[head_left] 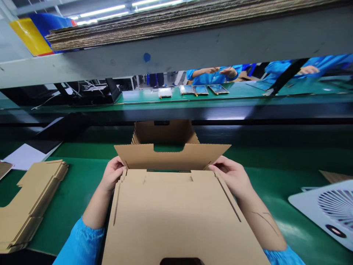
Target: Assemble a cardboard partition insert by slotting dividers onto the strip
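Observation:
A flat brown cardboard box blank (176,209) lies in front of me, with a dark cutout at its near edge. Its far flap (176,156) stands tilted up along a crease and has a notch in its top edge. My left hand (112,173) pinches the flap's left corner between thumb and fingers. At the right corner, my right hand (230,175) grips the flap in the same way. Behind the flap stands a folded cardboard piece (165,131) with several layered edges at its left side.
Stacked cardboard blanks (33,206) lie at the left, near white paper (26,156). A pale fan (328,209) sits at the right. Above runs a shelf (176,55) bearing cardboard sheets (165,25). Several small screens (200,90) lie on the bench beyond, where a co-worker's hands (220,71) show.

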`<control>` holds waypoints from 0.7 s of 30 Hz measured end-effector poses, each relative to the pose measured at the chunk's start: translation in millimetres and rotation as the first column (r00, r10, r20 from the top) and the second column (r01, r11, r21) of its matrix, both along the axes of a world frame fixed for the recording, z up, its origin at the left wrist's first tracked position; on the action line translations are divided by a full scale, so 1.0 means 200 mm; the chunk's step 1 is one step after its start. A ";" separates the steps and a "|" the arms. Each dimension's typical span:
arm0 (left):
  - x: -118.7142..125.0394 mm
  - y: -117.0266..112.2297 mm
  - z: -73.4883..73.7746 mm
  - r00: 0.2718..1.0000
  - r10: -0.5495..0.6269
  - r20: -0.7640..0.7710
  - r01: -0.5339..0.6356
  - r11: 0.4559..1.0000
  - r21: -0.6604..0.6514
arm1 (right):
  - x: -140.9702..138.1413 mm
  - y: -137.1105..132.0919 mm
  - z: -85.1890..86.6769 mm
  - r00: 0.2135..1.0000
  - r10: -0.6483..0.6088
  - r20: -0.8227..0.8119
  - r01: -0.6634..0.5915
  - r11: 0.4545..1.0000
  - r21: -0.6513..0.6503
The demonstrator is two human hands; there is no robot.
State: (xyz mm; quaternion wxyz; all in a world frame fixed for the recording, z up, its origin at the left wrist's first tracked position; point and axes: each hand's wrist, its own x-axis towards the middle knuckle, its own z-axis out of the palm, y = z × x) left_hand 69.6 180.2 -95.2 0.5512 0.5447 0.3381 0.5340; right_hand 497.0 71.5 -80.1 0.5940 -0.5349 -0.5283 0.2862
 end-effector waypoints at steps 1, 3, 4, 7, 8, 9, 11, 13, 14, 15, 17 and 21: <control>0.00 0.00 0.00 1.000 -0.007 0.000 0.007 1.000 -0.020 | 0.01 0.00 -0.01 1.000 0.029 -0.009 -0.029 0.999 -0.030; 0.01 0.00 0.01 0.999 -0.052 0.009 0.052 0.997 -0.060 | 0.03 0.00 -0.02 0.997 0.078 -0.020 -0.079 0.994 -0.079; 0.01 0.00 0.02 0.997 -0.072 0.023 0.073 0.995 -0.072 | 0.04 0.00 -0.02 0.995 0.101 -0.021 -0.103 0.990 -0.093; 0.01 -0.02 0.05 0.996 -0.081 0.037 0.084 0.994 -0.065 | 0.05 0.01 -0.03 0.993 0.116 -0.026 -0.118 0.990 -0.082; 0.01 -0.03 0.07 0.997 -0.066 0.026 0.068 0.996 -0.056 | 0.05 0.01 -0.03 0.994 0.103 -0.032 -0.105 0.992 -0.071; 0.00 -0.04 0.08 0.999 -0.048 0.008 0.048 0.998 -0.050 | 0.04 0.01 -0.04 0.995 0.088 -0.042 -0.091 0.994 -0.062; 0.00 -0.05 0.11 0.999 -0.031 -0.033 0.029 0.998 -0.060 | 0.04 0.00 -0.05 0.996 0.071 -0.061 -0.074 0.995 -0.064; 0.00 -0.05 0.14 0.998 -0.031 -0.060 0.026 0.997 -0.076 | 0.04 0.00 -0.05 0.995 0.079 -0.060 -0.084 0.992 -0.089; 0.00 -0.05 0.14 0.996 -0.032 -0.078 0.026 0.997 -0.079 | 0.04 0.00 -0.05 0.995 0.090 -0.048 -0.095 0.990 -0.107; 0.00 -0.05 0.15 0.994 -0.031 -0.101 0.023 0.997 -0.076 | 0.04 0.00 -0.05 0.994 0.105 -0.026 -0.107 0.986 -0.126; 0.00 -0.04 0.15 0.988 -0.018 -0.153 0.009 0.998 -0.060 | 0.05 0.00 -0.04 0.990 0.134 0.035 -0.127 0.978 -0.165; -0.02 -0.03 0.15 0.968 -0.074 -0.238 0.055 0.995 -0.084 | 0.04 -0.01 0.00 0.972 0.178 0.153 -0.138 0.961 -0.241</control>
